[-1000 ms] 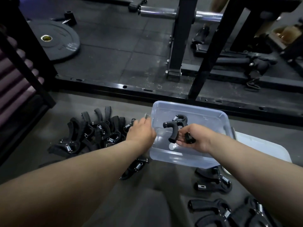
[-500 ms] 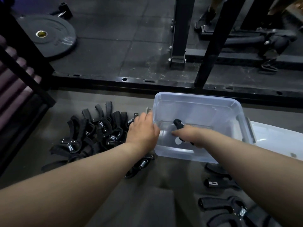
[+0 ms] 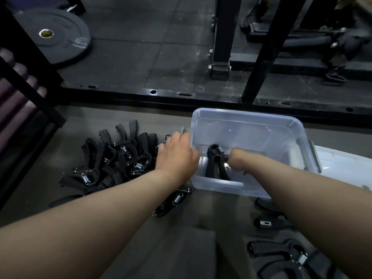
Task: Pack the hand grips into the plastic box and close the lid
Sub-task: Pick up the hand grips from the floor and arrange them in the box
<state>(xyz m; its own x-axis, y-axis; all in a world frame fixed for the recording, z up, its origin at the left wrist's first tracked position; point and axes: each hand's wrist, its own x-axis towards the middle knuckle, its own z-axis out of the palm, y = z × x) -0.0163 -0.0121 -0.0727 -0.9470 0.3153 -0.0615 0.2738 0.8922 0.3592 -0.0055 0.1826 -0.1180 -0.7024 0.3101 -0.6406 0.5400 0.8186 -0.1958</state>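
Black hand grips [image 3: 120, 158] with silver coil springs [image 3: 86, 178], piled on a grey-brown floor [image 3: 60, 150]. Clear, faintly bluish plastic box [image 3: 251, 125], white lid [image 3: 346, 168] beside it. Black weight plate [image 3: 60, 37], brass-coloured centre ring [image 3: 46, 33].

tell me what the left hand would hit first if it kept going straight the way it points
The left hand points away from the person along the plastic box's left wall. Straight on, it would likely meet the latch at that wall's rim first, though depth is unclear.
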